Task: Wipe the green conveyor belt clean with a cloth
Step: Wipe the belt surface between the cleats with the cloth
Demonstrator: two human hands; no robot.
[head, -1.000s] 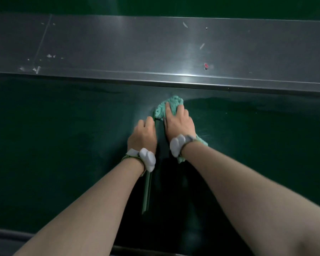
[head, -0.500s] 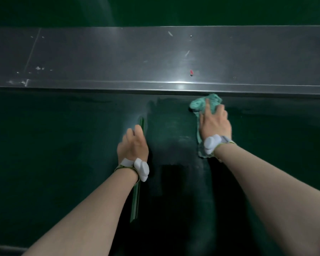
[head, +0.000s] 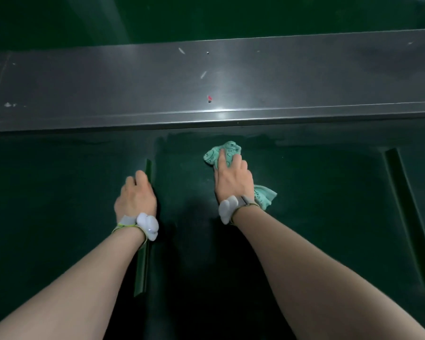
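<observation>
The dark green conveyor belt (head: 59, 192) fills the lower view. A crumpled mint-green cloth (head: 222, 153) lies on it just below the steel rail. My right hand (head: 232, 180) presses down on the cloth, index finger stretched forward and the other fingers bent into the fabric; a corner of the cloth (head: 265, 196) sticks out by the wrist. My left hand (head: 135, 196) sits to the left, fingers curled over a raised green cleat (head: 142, 266) that runs across the belt.
A scuffed steel rail (head: 206, 82) with white specks and a small red mark (head: 209, 97) borders the belt's far side. A second raised cleat (head: 410, 217) crosses the belt at the right. Both wrists carry white bands.
My right hand swept the cloth rightward, away from the cleat and my left hand, then drew it slightly back from the rail. My left hand stayed on the cleat.
</observation>
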